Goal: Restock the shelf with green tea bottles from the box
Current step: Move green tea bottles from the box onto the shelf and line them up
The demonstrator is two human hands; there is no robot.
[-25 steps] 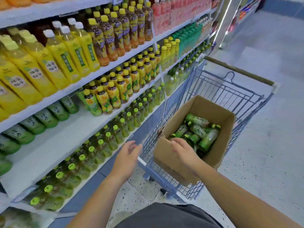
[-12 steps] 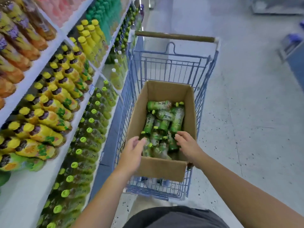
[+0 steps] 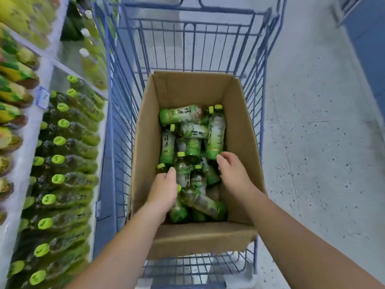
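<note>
The green tea bottles [image 3: 192,142] are heaped in the box [image 3: 239,122] in the cart [image 3: 187,49]. The right hand [image 3: 233,174] is held loose over them, apparently grasping nothing. The left hand's [image 3: 164,190] grasp cannot be told.

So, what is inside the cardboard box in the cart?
Jumbled green tea bottles with lime caps; the left hand and right hand reach in. The floor of the box and any lower bottles are covered.
</note>
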